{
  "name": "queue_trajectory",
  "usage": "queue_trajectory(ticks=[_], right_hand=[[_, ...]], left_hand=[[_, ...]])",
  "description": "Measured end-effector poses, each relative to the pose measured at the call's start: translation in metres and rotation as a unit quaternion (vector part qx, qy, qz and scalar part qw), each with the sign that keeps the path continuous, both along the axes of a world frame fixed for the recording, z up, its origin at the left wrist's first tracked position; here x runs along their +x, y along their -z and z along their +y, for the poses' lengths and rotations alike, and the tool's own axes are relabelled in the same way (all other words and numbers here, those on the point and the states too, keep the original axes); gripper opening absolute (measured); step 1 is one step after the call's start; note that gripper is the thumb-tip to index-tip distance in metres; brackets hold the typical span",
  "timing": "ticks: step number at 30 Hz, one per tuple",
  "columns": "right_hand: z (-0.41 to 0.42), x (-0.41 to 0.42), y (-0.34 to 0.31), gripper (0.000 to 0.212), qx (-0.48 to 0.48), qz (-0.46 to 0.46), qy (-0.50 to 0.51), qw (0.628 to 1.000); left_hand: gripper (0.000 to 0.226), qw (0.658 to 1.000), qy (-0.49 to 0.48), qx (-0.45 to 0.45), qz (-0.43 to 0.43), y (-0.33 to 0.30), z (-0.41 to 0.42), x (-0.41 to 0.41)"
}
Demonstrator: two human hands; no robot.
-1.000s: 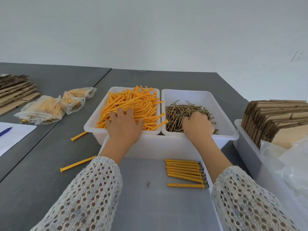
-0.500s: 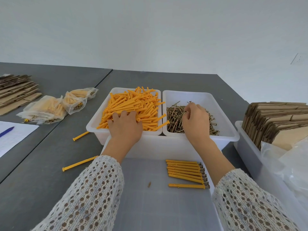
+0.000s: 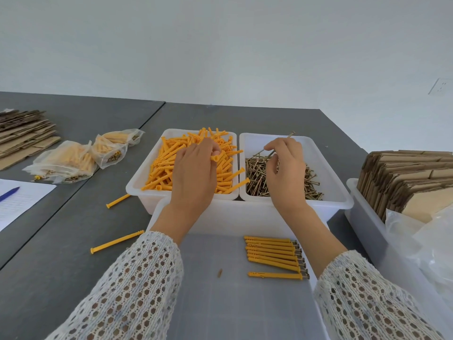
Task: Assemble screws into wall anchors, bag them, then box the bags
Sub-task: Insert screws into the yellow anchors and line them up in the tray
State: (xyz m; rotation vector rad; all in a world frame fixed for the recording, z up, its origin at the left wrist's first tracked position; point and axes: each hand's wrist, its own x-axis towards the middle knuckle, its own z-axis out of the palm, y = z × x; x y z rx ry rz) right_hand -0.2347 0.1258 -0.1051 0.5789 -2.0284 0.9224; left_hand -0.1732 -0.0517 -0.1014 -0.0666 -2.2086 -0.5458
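My left hand (image 3: 193, 173) hovers over the white bin (image 3: 137, 182) of orange wall anchors and pinches one orange anchor (image 3: 215, 158) at its open end. My right hand (image 3: 286, 173) is raised over the second white bin (image 3: 338, 190), full of brass screws, and pinches one screw (image 3: 279, 144) that slants up to the right. In the nearer white tray (image 3: 220, 303), several anchors with screws in them (image 3: 273, 253) lie in a row beside my right forearm.
Two loose anchors (image 3: 117, 241) lie on the grey table left of the tray. Filled plastic bags (image 3: 73, 160) and flat cardboard (image 3: 22, 133) sit far left, with paper and a pen (image 3: 9, 193). A bin of folded cartons (image 3: 404, 177) and plastic bags (image 3: 429, 241) stands at right.
Both hands have lifted out of the bins. The left now pinches an anchor and the right a screw, held above the piles.
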Motion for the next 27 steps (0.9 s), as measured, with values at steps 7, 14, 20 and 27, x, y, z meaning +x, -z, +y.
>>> queue_trajectory(ticks=[7,14,20,27], right_hand=[[-0.001,0.002,-0.001,0.019,0.032,0.027,-0.034,0.999],[-0.006,0.011,-0.002,0.018,0.103,0.008,-0.019,0.995],[-0.012,0.013,-0.003,0.04,0.071,-0.104,-0.044,0.991],[-0.011,0.015,-0.003,0.03,0.077,-0.116,-0.099,0.985]], left_hand=[[0.049,0.998,-0.031,-0.052,0.004,-0.004,0.008,0.008],[0.062,0.998,-0.051,-0.009,-0.046,0.001,0.017,0.008],[0.056,0.997,-0.048,0.012,-0.066,-0.001,0.019,0.008],[0.053,0.997,-0.043,-0.011,-0.064,0.001,0.02,0.006]])
